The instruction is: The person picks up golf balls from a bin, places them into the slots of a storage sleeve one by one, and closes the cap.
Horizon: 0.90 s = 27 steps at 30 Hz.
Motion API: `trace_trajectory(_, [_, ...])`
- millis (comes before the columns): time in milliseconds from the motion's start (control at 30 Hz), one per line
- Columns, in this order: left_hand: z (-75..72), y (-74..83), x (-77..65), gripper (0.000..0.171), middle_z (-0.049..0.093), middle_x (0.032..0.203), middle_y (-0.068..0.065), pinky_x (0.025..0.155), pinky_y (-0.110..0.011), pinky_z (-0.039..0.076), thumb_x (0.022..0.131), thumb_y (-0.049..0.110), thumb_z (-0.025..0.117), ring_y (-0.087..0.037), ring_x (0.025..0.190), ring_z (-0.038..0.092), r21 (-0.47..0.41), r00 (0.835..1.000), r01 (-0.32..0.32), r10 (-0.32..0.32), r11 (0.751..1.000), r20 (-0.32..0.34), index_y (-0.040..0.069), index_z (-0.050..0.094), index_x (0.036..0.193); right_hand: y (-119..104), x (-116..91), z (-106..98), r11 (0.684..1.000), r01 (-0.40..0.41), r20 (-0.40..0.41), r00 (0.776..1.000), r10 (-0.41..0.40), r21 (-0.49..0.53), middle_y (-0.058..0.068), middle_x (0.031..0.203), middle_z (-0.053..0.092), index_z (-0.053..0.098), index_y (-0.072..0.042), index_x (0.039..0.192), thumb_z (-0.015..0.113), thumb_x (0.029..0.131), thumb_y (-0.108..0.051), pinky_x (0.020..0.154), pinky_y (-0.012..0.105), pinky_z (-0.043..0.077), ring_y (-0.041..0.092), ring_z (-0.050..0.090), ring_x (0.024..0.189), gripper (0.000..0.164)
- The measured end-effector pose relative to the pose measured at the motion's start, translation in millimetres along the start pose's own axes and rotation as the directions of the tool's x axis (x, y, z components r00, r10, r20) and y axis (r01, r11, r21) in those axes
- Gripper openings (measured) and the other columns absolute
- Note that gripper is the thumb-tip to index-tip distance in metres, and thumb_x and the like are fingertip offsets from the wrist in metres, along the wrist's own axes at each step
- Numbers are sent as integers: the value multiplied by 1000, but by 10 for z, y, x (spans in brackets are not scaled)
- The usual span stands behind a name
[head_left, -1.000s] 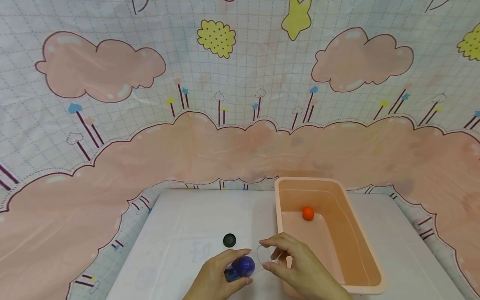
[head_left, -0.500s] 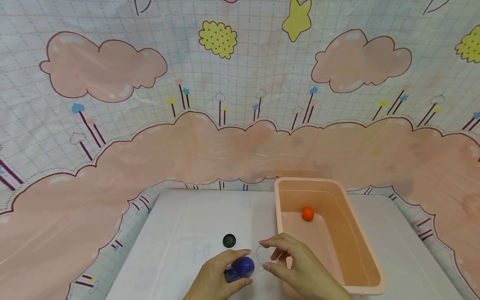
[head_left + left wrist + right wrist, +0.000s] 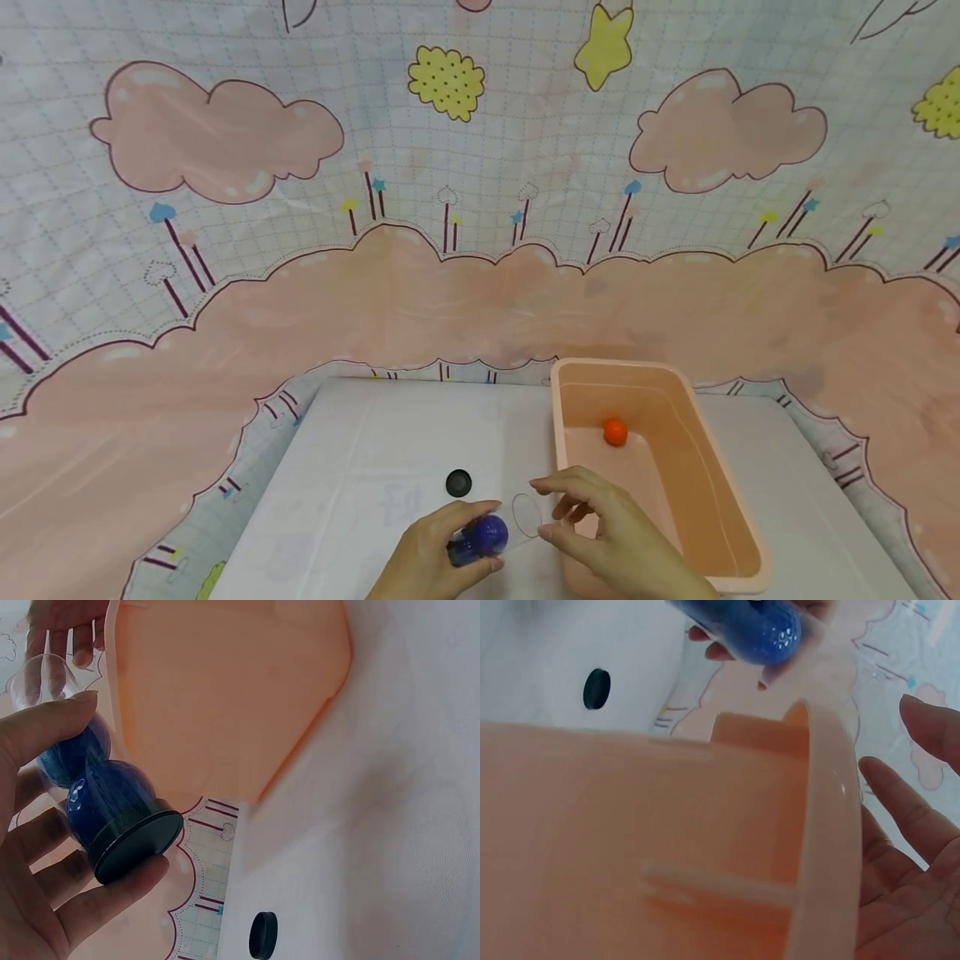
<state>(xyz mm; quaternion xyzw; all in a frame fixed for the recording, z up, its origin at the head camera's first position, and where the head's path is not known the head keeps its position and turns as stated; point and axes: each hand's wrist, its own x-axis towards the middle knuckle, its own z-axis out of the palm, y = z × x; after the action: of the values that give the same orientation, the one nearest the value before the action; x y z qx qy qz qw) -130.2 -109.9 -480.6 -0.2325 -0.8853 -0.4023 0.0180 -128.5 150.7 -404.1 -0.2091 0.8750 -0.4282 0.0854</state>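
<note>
My left hand (image 3: 429,552) grips a clear plastic tube (image 3: 46,679) lying on its side in the head view, its open round end facing right. Blue balls (image 3: 491,534) sit one behind the other inside it, and a dark cap (image 3: 140,847) closes the end by the palm. Just right of the open rim is my right hand (image 3: 611,533), fingers spread and loosely bent, holding nothing. Its fingertips are very near the rim; the head view does not settle whether one touches. Beyond the left hand a loose black lid (image 3: 459,482) lies on the table.
A peach plastic bin (image 3: 693,500) stands on the right of the white table (image 3: 375,450), beneath and beside the right hand. One orange ball (image 3: 616,432) lies at its far end. A patterned cloth (image 3: 480,308) hangs behind.
My right hand has drawn slightly right, away from the tube's rim, which shows more fully now. The left hand, the tube and the balls have hardly moved. The head view has shifted slightly.
</note>
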Motion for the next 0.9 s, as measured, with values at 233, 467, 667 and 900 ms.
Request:
trace_trajectory(233, [-11,-5,-14,57,65,120,8,76,-21,55,80,60,69,-3,98,62,-1,999,31,-31,1000,16,40,55,131,65,-16,-59,995,90,-59,994,-92,-36,-17,112,61,58,-38,124,68,90,-38,78,21,53,3,59,88,36])
trace_trajectory(467, [-22,-5,-30,56,65,122,6,76,-22,55,79,52,74,-4,98,62,-7,999,43,-43,999,24,41,55,131,105,-61,-163,985,159,-77,983,-164,-64,-9,112,61,59,-32,124,66,91,-37,75,22,53,4,58,88,34])
trace_trajectory(667, [-33,4,-54,56,65,121,6,75,-22,55,80,50,74,-3,97,62,-9,999,44,-44,999,29,41,55,131,66,-123,-284,976,181,-79,978,-192,-120,-8,111,61,59,-26,126,66,91,-35,75,23,52,6,57,89,36])
trace_trajectory(900, [-36,-4,-70,56,66,120,6,74,-21,54,80,52,73,-2,96,62,-8,999,26,-26,1000,23,41,55,132,4,-185,-500,978,56,-63,996,-70,-200,-15,114,56,56,-39,124,63,90,-48,74,21,51,3,55,91,36])
